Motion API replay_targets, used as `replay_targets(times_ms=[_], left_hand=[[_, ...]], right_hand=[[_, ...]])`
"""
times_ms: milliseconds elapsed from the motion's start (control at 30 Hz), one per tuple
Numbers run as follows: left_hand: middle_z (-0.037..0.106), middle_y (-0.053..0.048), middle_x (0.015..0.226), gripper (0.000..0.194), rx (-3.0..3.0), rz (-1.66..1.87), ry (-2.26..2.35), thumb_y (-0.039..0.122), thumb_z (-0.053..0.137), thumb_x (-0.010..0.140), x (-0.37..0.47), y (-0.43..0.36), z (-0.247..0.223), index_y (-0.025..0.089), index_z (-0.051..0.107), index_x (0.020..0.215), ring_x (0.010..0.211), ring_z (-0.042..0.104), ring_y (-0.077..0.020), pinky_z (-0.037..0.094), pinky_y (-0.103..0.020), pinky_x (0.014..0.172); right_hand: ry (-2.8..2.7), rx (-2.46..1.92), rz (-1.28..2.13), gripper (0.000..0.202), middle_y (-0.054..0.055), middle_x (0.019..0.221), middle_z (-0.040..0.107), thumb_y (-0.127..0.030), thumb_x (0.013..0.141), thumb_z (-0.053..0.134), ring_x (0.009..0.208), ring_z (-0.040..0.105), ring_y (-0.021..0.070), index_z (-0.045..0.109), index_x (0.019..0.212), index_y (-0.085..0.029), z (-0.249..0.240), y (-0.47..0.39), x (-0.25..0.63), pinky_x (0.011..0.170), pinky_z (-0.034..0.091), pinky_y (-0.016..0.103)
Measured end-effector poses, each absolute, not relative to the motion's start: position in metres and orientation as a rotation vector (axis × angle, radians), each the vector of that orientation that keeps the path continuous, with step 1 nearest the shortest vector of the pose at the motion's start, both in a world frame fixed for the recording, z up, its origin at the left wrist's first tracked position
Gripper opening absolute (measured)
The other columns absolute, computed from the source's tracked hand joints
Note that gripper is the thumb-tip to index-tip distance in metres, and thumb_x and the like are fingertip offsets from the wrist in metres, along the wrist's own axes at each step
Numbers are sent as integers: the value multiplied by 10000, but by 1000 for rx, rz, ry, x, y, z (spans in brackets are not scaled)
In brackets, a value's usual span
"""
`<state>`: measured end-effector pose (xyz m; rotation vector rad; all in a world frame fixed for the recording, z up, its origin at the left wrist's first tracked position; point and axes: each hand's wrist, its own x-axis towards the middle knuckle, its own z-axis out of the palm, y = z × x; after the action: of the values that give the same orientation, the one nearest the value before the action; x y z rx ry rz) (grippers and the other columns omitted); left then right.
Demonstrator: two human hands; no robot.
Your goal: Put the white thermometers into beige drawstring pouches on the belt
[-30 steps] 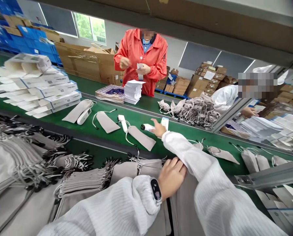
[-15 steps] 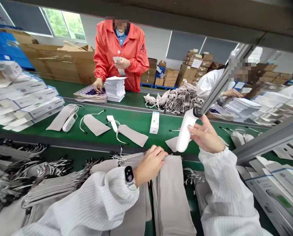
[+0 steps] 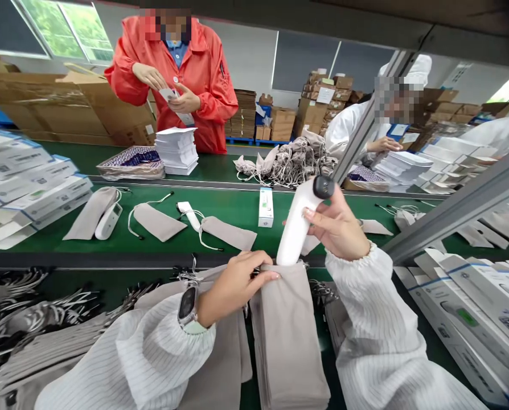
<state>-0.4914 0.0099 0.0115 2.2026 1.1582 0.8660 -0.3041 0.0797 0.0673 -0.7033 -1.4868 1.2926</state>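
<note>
In my right hand [image 3: 344,225] is a white handheld thermometer [image 3: 296,225], held near its round black end. Its lower tip meets the mouth of the top grey drawstring pouch [image 3: 292,324], and I cannot tell how far inside it sits. My left hand [image 3: 241,282] pinches that pouch's upper left edge between thumb and fingers. The pouch lies on a stack of similar ones. More flat grey pouches [image 3: 220,347] lie under my left forearm. On the green belt [image 3: 220,199] beyond are another thermometer [image 3: 108,221], a grey pouch [image 3: 159,221] and a small white box [image 3: 265,207].
White boxes are piled at the left [image 3: 32,193] and right [image 3: 463,319]. A slanted metal post [image 3: 368,136] stands beyond my right hand. Across the belt, a person in red [image 3: 181,74] handles papers beside a paper stack [image 3: 176,151]. A heap of pouches [image 3: 292,159] lies nearby.
My right hand has brought the thermometer left and down to the pouch's mouth. My left hand now pinches the pouch's edge. The person in red has raised a hand from the tray to the papers.
</note>
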Motion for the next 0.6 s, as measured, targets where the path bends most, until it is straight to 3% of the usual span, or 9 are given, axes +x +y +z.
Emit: replay_targets(times_ms=[100, 233, 333, 433, 533, 600], left_hand=[[449, 26, 730, 141, 2049, 1091, 1260, 314, 458, 835, -494, 8, 19, 188, 465, 772, 643, 429, -100, 327, -198, 554], [405, -7, 835, 105, 1998, 1252, 1301, 278, 475, 817, -505, 14, 28, 181, 488, 780, 703, 431, -110, 337, -191, 546], [440, 11, 767, 145, 2004, 1028, 1390, 327, 454, 820, -519, 10, 43, 188, 480, 791, 647, 431, -111, 327, -200, 542], [416, 51, 565, 252, 2053, 609, 1289, 363, 409, 835, -532, -10, 67, 186, 472, 668, 535, 394, -97, 294, -199, 517], [365, 58, 506, 343, 1997, 650, 1139, 325, 303, 882, -539, -31, 85, 179, 459, 614, 470, 337, -76, 274, -181, 471], [398, 56, 530, 321, 1950, 857, 1098, 301, 291, 890, -537, -38, 91, 183, 490, 667, 462, 345, -71, 285, -173, 453]], right_hand=[[-1686, -824, 1455, 320, -4, 737, 574, -482, 746, 505, 604, 564, 112, 537, 957, -243, 51, 76, -323, 478, 470, 223], [-2034, -980, 1515, 552, -23, 432, 430, -585, 788, 314, 385, 394, 69, 620, 662, -143, 31, 65, -350, 364, 350, 196], [-1927, -1003, 1072, 556, -7, 437, 446, -557, 805, 309, 436, 429, 85, 619, 601, -144, 31, 74, -342, 418, 357, 210], [-1582, -988, 609, 470, -1, 488, 505, -536, 785, 375, 435, 428, 83, 624, 695, -149, 39, 94, -316, 425, 351, 212], [-1722, -808, 832, 544, -3, 567, 567, -601, 717, 418, 363, 371, 64, 574, 977, -150, 37, 91, -316, 351, 305, 196], [-2006, -559, 1077, 715, 23, 737, 622, -616, 581, 557, 426, 455, 80, 479, 1135, -170, 29, 71, -338, 389, 374, 208]])
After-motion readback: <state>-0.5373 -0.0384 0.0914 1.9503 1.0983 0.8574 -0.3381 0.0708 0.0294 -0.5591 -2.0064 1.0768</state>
